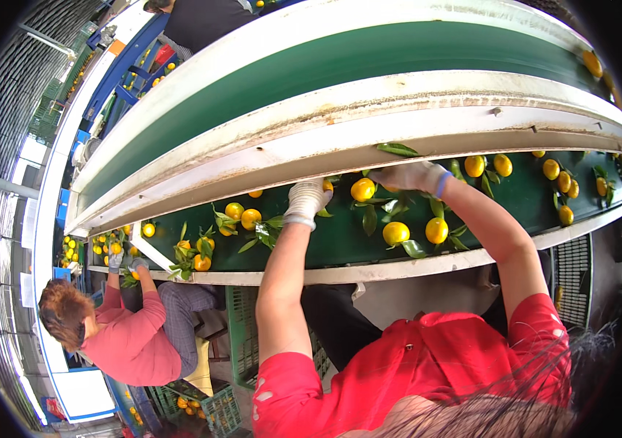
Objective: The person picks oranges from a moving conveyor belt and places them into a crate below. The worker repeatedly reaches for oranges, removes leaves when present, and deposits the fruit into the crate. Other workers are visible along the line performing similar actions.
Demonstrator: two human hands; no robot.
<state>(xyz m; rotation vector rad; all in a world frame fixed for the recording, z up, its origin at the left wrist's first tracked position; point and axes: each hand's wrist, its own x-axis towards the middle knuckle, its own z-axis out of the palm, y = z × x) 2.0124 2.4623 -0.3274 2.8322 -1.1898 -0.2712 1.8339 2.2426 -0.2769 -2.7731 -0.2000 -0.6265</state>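
Note:
My left hand (305,201), in a pale knit glove, reaches onto a green conveyor belt (343,252). A yellow-orange citrus fruit (328,186) shows against its thumb side; the fingertips are hidden beneath a white metal ledge (289,159). My right hand (406,176), gloved with a blue cuff edge, is farther right by the same ledge. Part of a fruit (390,188) shows just under it, and I cannot tell whether the hand grips it. Between my hands lies a leafy citrus fruit (363,189). Closer to me are two more fruits, one (396,234) left of the other (436,230).
Above the ledge runs an upper green belt (311,71). A white rail (343,272) edges the lower belt on my side. At left, a seated co-worker (130,339) handles fruit. Green plastic crates (241,334) stand below the belt. More fruits (564,182) lie at right.

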